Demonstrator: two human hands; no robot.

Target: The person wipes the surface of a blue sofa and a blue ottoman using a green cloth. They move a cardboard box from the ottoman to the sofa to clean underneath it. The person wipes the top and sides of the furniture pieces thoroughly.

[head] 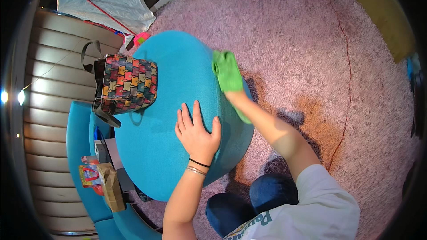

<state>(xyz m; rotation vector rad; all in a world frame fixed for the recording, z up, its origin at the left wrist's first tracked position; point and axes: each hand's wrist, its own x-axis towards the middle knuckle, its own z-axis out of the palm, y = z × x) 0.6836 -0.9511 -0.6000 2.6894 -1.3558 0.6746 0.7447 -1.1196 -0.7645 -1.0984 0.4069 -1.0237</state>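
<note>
A round blue upholstered ottoman [166, 146] stands before me. My left hand [198, 135] lies palm down on its top near the rim, fingers spread, holding nothing; a black band and thin bangles circle the wrist. My right hand [229, 73] is at the ottoman's right side, covered by a green cloth [231, 76] that is slightly blurred. The cloth hides the fingers, and a green end of it shows below the wrist, against the ottoman's side. A handbag with a colourful bear pattern [130, 83] rests on the left of the ottoman's top, its handles loose.
A blue curved sofa [78, 160] is at the left, with a brown paper bag [111, 186] and packages by it. White sheeting [106, 0] and a red stick lie at upper left. A thin red cord [349, 83] crosses the pinkish shaggy carpet [283, 33]. My knees are below the ottoman.
</note>
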